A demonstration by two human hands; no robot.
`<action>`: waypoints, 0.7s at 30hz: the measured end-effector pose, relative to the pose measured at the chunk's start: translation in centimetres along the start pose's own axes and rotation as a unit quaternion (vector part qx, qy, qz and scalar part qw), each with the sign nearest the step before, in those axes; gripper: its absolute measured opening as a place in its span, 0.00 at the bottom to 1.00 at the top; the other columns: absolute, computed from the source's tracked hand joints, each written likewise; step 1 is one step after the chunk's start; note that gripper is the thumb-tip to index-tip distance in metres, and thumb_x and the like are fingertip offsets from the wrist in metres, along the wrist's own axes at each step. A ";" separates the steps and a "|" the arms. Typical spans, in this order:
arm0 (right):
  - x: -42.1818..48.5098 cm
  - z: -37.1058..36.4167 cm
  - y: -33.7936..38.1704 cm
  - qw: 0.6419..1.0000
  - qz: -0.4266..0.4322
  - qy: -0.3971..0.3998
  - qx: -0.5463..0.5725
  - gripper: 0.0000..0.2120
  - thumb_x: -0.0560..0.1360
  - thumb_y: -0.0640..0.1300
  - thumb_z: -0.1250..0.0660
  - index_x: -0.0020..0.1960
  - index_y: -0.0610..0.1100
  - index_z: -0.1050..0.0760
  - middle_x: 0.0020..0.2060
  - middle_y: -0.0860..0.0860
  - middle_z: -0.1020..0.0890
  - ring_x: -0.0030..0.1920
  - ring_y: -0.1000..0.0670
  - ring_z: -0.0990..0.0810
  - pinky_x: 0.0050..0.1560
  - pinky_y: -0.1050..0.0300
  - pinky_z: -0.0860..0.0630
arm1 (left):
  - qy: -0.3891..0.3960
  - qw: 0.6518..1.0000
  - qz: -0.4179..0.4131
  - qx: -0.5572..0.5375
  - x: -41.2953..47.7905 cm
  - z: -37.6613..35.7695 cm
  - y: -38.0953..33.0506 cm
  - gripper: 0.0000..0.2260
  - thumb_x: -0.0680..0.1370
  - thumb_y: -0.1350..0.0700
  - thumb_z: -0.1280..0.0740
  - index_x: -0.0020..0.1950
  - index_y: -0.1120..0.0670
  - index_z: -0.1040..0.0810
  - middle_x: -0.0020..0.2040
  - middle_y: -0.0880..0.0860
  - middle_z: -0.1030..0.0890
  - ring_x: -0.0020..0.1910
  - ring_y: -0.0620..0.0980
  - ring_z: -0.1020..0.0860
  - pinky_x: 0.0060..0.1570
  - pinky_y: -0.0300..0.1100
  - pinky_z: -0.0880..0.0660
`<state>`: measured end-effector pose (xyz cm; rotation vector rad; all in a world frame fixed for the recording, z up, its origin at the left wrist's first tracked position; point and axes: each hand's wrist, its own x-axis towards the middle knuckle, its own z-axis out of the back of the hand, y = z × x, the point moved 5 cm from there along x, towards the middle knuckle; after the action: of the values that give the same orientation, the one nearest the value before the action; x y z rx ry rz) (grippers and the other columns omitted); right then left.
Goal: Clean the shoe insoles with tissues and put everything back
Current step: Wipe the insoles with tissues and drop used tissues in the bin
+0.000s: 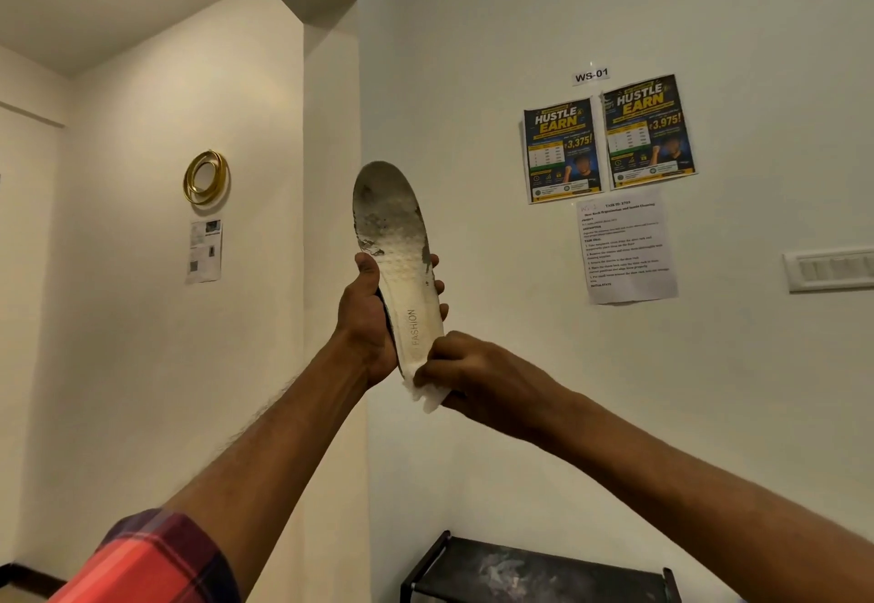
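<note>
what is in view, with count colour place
worn foam insole printed FASHION: 1, grimy white, upright at centre
crumpled paper tissue: 1, white, at insole's heel end
HUSTLE EARN paper posters: 2, black and yellow, right wall
printed task sheet: 1, white, under posters
WS-01 label: 1, white, above posters
metal ring ornament: 1, gold, left wall
small printed sheet: 1, white, under ring
switch panel: 1, white, right edge
shoe rack: 1, black, bottom edge
checked sleeve: 1, red, left forearm
left hand: 1, grips insole's middle
right hand: 1, pinches tissue
</note>
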<state>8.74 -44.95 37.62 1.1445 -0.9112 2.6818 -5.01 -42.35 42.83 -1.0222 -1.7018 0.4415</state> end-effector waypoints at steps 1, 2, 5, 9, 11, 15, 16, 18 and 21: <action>0.2 0.4 -0.6 1.000 -0.021 -0.017 0.016 0.15 0.72 0.39 0.23 0.57 0.43 0.19 0.56 0.43 0.20 0.55 0.41 0.19 0.50 0.62 0.21 | 0.000 1.000 -0.001 -0.007 0.0 0.1 0.0 0.36 0.82 0.31 0.55 0.66 0.55 0.21 0.64 0.58 0.19 0.56 0.57 0.22 0.60 0.57 0.25; 0.3 0.8 -1.0 0.998 -0.038 -0.034 0.032 0.15 0.70 0.38 0.22 0.56 0.43 0.19 0.55 0.43 0.19 0.53 0.42 0.19 0.48 0.68 0.26 | 0.002 1.000 -0.002 -0.012 0.0 0.1 -0.1 0.36 0.82 0.32 0.55 0.67 0.55 0.21 0.65 0.58 0.19 0.56 0.57 0.22 0.61 0.57 0.26; 0.3 0.2 -0.6 0.999 -0.037 -0.013 0.032 0.14 0.71 0.39 0.23 0.56 0.43 0.19 0.56 0.43 0.19 0.55 0.41 0.19 0.49 0.63 0.22 | 0.001 1.000 -0.001 -0.008 0.0 0.0 -0.1 0.35 0.82 0.31 0.55 0.63 0.54 0.19 0.61 0.57 0.18 0.55 0.56 0.22 0.59 0.56 0.25; 0.3 0.3 -0.9 0.999 -0.033 0.014 0.032 0.14 0.72 0.39 0.24 0.56 0.43 0.18 0.58 0.42 0.20 0.56 0.40 0.19 0.51 0.65 0.24 | 0.000 1.000 0.002 -0.006 -0.2 0.1 0.1 0.35 0.82 0.31 0.55 0.63 0.54 0.19 0.62 0.57 0.18 0.56 0.57 0.22 0.58 0.56 0.24; 0.2 1.1 -1.8 0.996 -0.073 -0.009 0.056 0.14 0.71 0.38 0.23 0.55 0.43 0.18 0.56 0.43 0.19 0.53 0.42 0.19 0.49 0.76 0.32 | 0.003 1.000 0.002 -0.015 -0.1 0.1 0.1 0.35 0.82 0.31 0.55 0.63 0.54 0.19 0.64 0.57 0.19 0.57 0.57 0.23 0.60 0.57 0.25; 0.1 0.0 -0.9 0.996 -0.059 -0.013 0.063 0.12 0.72 0.39 0.24 0.55 0.44 0.18 0.58 0.43 0.20 0.56 0.42 0.20 0.50 0.63 0.20 | 0.002 1.000 0.002 -0.004 0.1 -0.2 0.2 0.35 0.82 0.31 0.55 0.63 0.55 0.19 0.62 0.56 0.18 0.56 0.57 0.22 0.59 0.56 0.25; 0.0 -0.2 -0.6 0.996 -0.052 -0.012 0.072 0.12 0.72 0.39 0.24 0.55 0.44 0.18 0.59 0.43 0.20 0.57 0.41 0.20 0.50 0.58 0.19 | 0.002 1.000 0.003 0.002 0.1 -0.2 0.2 0.36 0.82 0.31 0.55 0.64 0.55 0.20 0.62 0.56 0.18 0.56 0.56 0.22 0.59 0.55 0.25; -0.2 0.0 -1.1 0.995 -0.061 -0.015 0.080 0.12 0.72 0.39 0.24 0.55 0.45 0.18 0.58 0.44 0.20 0.57 0.42 0.19 0.50 0.60 0.19 | 0.005 1.000 0.006 0.002 -0.2 -0.3 0.3 0.36 0.82 0.31 0.55 0.63 0.55 0.19 0.61 0.56 0.18 0.55 0.56 0.21 0.60 0.56 0.25; -0.8 0.7 -2.9 0.989 -0.124 -0.046 0.069 0.13 0.71 0.40 0.23 0.54 0.45 0.17 0.50 0.45 0.18 0.47 0.44 0.17 0.42 0.60 0.20 | 0.011 1.000 0.005 -0.002 -0.2 -0.4 0.2 0.35 0.82 0.32 0.55 0.63 0.54 0.19 0.62 0.56 0.18 0.57 0.57 0.22 0.62 0.57 0.25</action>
<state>10.61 -42.91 38.90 1.3218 -0.5556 2.5405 -4.52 -42.49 42.69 -1.0363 -1.6790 0.4320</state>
